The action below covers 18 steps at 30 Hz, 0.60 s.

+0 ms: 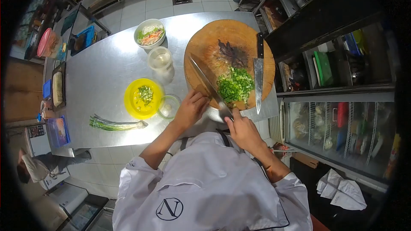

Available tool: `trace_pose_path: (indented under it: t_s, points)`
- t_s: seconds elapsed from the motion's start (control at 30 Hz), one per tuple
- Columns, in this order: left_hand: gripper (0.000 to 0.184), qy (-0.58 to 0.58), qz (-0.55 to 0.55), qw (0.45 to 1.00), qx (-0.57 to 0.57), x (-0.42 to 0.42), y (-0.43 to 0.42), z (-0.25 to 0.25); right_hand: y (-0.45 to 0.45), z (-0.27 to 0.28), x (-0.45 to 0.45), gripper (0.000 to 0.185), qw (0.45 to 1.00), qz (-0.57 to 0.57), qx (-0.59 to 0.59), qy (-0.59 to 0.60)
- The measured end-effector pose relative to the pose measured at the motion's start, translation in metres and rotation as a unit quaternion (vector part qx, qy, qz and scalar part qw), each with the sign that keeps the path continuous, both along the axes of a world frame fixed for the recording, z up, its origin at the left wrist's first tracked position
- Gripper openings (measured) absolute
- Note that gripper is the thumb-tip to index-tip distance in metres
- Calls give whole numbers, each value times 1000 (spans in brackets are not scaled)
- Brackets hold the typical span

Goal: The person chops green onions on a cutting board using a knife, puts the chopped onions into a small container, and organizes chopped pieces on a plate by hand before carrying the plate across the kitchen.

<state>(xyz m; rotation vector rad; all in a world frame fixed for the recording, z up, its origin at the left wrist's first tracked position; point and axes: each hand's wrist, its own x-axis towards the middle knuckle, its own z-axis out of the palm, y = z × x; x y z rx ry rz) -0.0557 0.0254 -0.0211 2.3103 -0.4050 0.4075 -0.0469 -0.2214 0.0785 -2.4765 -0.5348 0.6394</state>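
My right hand (pixel 242 127) is wrapped round the handle of a long knife (pixel 208 83), whose blade lies across the left part of a round wooden cutting board (pixel 201 38). At the board's lower left edge is my left hand (pixel 195 108), fingers curled; whether it holds anything is hidden. Chopped green onion (pixel 235 84) is heaped on the board beside the blade, with dark shredded pieces (pixel 231 52) above it. A second knife (pixel 258 75) rests along the board's right side.
On the metal table (pixel 102 68) stand a yellow bowl (pixel 132 109) with chopped greens, a bowl of shredded vegetables (pixel 150 35), a clear container (pixel 160 58) and a round clear lid (pixel 169 106). Whole green onions (pixel 117 123) lie at left. A person (pixel 36 167) is at far left.
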Motion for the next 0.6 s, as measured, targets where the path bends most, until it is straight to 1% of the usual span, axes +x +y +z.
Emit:
trace_pose_path:
  t_s: [0.03,0.23,0.33,0.47,0.53,0.6]
  points:
    - [13,-21,5,1000,-8,1,-1,1,0,0,-2,39,1000,-2,5,4]
    - [10,-7,15,1000,0,4,-6,13,1,6,-8,40,999,5,-34,30]
    - [15,0,10,1000,3,6,-8,9,2,4,-13,41,999,0,-38,38]
    - [15,8,5,1000,-1,4,-9,7,6,-21,-11,42,998,-17,-43,39]
    - [16,14,9,1000,-5,6,-8,9,8,-21,1,41,1000,5,-15,4]
    - [17,0,20,1000,-7,6,-10,14,7,-13,7,41,1000,-3,-12,-4]
